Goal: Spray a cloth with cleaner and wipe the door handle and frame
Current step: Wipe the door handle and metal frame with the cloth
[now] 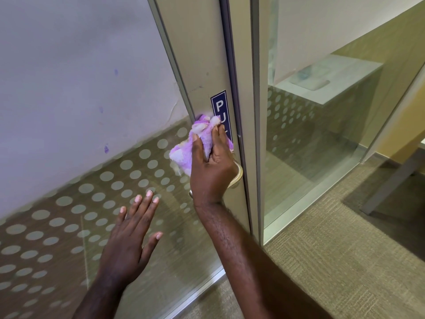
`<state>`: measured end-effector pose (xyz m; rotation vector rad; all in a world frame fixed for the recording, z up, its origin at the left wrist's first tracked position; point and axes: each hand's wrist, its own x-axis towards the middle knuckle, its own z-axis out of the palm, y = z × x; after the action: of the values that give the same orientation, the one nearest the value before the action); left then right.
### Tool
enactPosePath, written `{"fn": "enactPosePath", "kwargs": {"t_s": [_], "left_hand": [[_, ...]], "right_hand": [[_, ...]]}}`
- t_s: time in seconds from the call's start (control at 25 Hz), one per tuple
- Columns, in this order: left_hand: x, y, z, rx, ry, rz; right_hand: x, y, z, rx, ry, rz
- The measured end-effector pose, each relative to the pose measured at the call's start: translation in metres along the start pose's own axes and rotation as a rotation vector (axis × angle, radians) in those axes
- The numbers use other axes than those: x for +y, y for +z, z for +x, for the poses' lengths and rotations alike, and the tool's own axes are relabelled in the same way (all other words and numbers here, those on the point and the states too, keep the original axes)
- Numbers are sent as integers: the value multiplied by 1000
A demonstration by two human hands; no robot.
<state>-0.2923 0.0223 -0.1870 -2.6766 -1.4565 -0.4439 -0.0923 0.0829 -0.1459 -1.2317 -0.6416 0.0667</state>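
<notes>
My right hand (212,168) grips a bunched purple and white cloth (184,153) and presses it against the metal door frame (200,65), just below the start of a blue PULL sticker (219,107). The cloth covers the sticker's lower part. A silver lever handle (236,176) curves out from behind my right hand, mostly hidden by it. My left hand (131,236) lies flat with fingers spread on the dotted glass door panel (69,203), lower left of the cloth. No spray bottle is in view.
A fixed metal post (257,111) stands right of the door edge, with a glass side panel (310,146) beyond it. Through the glass I see a white counter (333,77) and a table leg (391,180). Beige carpet (345,261) covers the floor at right.
</notes>
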Motion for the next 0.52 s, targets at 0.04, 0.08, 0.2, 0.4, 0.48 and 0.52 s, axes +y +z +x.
{"fn": "enactPosePath", "kwargs": {"t_s": [0.04,0.08,0.2,0.4,0.48,0.52], "left_hand": [[0,0,0,0,-1,2],[0,-1,0,0,-2,5],[1,-1,0,1,-1,10],[2,0,1,0,-2,11],[1,-1,1,-2,-3,10],[1,-1,0,-2,-3,10]], "right_hand": [[-1,0,-1,-31,-42,-16],[-1,-1,-2,-80,-80,-38],[4,-3,-3,-207,-140,-153],[12,-9,-8,-403,-172,-241],[15,-9,-8,-433,-176,-283],[15,-8,-8,-442,-169,-302]]}}
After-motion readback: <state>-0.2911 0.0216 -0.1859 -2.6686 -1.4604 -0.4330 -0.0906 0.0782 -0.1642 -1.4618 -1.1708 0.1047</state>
